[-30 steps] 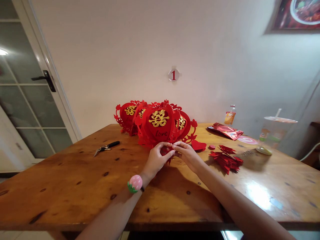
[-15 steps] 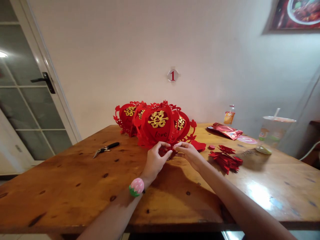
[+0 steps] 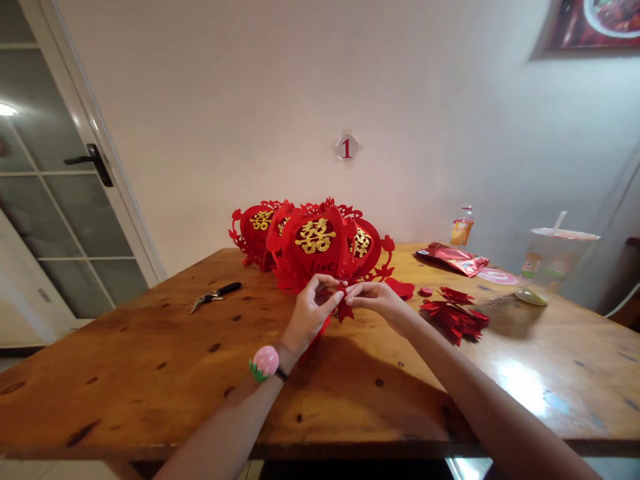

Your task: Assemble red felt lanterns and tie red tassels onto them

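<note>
Red lantern (image 3: 319, 259) sitting on table (image 3: 175, 373), just beyond hands. Left hand (image 3: 311, 312) and right hand (image 3: 379, 300) pinching small red piece (image 3: 345, 312) in front, thumbs meeting forefingers, partly hiding contact. Lantern likely being light, springy, creasing easily; panel edges suiting gentle fingertip hold, cut-out fringe (image 3: 387, 245) looking fragile.

Glossy wooden table (image 3: 150, 373); matt lantern (image 3: 306, 259)

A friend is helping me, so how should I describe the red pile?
On the wooden table, look between the right hand and the clear cup. The red pile is a jagged heap of many pieces, unlike the single small disc just behind it.
</note>
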A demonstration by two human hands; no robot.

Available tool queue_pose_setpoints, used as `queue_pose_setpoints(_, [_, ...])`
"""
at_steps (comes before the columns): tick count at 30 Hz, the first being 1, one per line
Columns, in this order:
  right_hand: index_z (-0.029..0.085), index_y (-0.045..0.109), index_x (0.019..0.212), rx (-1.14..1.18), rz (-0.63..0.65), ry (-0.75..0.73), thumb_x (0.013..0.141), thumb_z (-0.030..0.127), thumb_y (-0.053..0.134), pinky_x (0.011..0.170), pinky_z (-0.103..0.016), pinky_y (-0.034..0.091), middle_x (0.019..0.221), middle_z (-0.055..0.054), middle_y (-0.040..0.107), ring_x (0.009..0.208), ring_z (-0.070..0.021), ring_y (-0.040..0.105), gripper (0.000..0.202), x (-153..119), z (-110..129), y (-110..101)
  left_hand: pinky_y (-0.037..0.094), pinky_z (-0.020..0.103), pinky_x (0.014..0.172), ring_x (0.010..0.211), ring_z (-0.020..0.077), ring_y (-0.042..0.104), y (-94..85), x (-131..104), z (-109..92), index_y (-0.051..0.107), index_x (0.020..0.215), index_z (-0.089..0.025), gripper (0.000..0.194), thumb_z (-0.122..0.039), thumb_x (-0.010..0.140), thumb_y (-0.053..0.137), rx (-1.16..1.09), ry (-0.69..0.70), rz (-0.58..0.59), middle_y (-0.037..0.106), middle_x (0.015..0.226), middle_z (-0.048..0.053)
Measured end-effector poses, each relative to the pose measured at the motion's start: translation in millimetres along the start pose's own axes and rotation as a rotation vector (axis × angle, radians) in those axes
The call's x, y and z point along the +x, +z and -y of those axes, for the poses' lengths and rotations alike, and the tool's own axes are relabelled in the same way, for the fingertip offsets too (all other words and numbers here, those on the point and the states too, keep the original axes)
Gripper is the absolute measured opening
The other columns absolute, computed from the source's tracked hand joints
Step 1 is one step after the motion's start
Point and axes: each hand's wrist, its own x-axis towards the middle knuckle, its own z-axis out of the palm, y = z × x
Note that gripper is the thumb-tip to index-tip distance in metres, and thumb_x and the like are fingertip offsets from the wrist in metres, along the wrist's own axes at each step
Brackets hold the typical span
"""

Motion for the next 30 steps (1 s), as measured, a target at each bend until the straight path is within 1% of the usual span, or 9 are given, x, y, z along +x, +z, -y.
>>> queue_pose_setpoints(4, [0.018,0.068,0.068,-0.048,-0.062,-0.026,0.06,0.033,0.075,0.066,-0.026,0.042,0.075,-0.001,0.067,0.069,-0.0126,0.057,0.018,1.3,3.6,-12.8,0.048,0.024,0.077,0.083,0.0134,0.061,-5.4,-0.9,-4.0,0.052,0.087,-0.02,0.012,-0.027,0.078,0.057,0.226,0.049,-0.024,0.063,0.089,0.001])
queue_pose_setpoints(6, [0.018,0.067,0.07,-0.091,-0.127,-0.041,0.062,0.037,0.073,0.061,-0.026,0.041,0.072,-0.002,0.066,0.064,-0.0119,0.056,0.021,0.5,9.4,-27.8,0.047,0.024,0.074,0.078,0.0127,0.061,-8.6,-1.0,-5.7,0.054,0.086,-0.02,0.009,-0.028,0.081,0.053,0.397,0.072,-0.039,0.064,0.084,0.0])
queue_pose_setpoints(8, [0.019,0.067,0.073,-0.182,-0.25,-0.064,0.064,0.041,0.071,0.057,-0.026,0.04,0.069,-0.002,0.065,0.059,-0.0116,0.054,0.024,-1.4,16.4,-48.8,0.046,0.024,0.072,0.073,0.0132,0.061,-10.6,-0.8,-4.9,0.056,0.083,-0.021,0.01,-0.029,0.083,0.051,0.54,0.074,-0.048,0.065,0.079,-0.001])
queue_pose_setpoints(12, [0.018,0.067,0.071,-0.601,-0.547,-0.135,0.061,0.045,0.07,0.06,-0.029,0.042,0.069,-0.005,0.066,0.065,-0.0163,0.057,0.029,-3.7,20.5,-95.1,0.045,0.025,0.07,0.073,0.0151,0.063,-10.9,0.0,2.7,0.057,0.083,-0.022,0.009,-0.028,0.082,0.05,0.663,0.049,-0.037,0.067,0.078,0.0])
queue_pose_setpoints(15, [0.019,0.068,0.074,-0.885,-0.642,-0.049,0.066,0.044,0.065,0.058,-0.029,0.041,0.071,-0.006,0.067,0.063,-0.0176,0.058,0.027,0.5,8.0,-116.4,0.045,0.024,0.069,0.073,0.0151,0.063,-9.8,0.3,8.4,0.057,0.083,-0.023,0.009,-0.028,0.082,0.051,0.685,0.024,-0.022,0.068,0.079,0.0])
queue_pose_setpoints(19, [0.022,0.07,0.076,-1.119,-0.608,0.121,0.071,0.038,0.06,0.056,-0.027,0.039,0.07,-0.004,0.068,0.062,-0.0169,0.058,0.019,10.2,-17.9,-121.9,0.045,0.023,0.066,0.07,0.0146,0.063,-8.3,0.2,12.1,0.057,0.082,-0.023,0.011,-0.031,0.082,0.05,0.717,-0.005,-0.006,0.067,0.077,0.0])
queue_pose_setpoints(23, [0.021,0.069,0.067,-1.174,-0.62,0.173,0.067,0.03,0.062,0.058,-0.029,0.038,0.062,-0.005,0.065,0.063,-0.0202,0.057,0.012,13.6,-34.7,-123.4,0.045,0.022,0.067,0.069,0.0144,0.063,-6.4,0.2,12.4,0.057,0.082,-0.021,0.013,-0.032,0.082,0.05,0.748,-0.03,-0.009,0.068,0.077,0.001])
queue_pose_setpoints(27, [0.02,0.069,0.066,-1.199,-0.695,0.122,0.068,0.025,0.06,0.072,-0.034,0.04,0.075,-0.009,0.068,0.084,-0.0257,0.056,0.01,12.3,-29.8,-130.7,0.044,0.022,0.067,0.071,0.015,0.063,-7.3,1.2,11.8,0.058,0.081,-0.021,0.014,-0.033,0.082,0.051,0.774,-0.052,-0.019,0.069,0.077,0.002])
queue_pose_setpoints(30, [0.019,0.068,0.076,-1.152,-0.793,0.025,0.074,0.03,0.055,0.08,-0.035,0.039,0.091,-0.009,0.067,0.092,-0.0243,0.055,0.018,9.1,-12.3,-125.0,0.044,0.022,0.065,0.07,0.0153,0.064,-10.2,2.3,12.3,0.058,0.078,-0.021,0.013,-0.032,0.081,0.053,0.784,-0.089,-0.034,0.068,0.075,0.002])
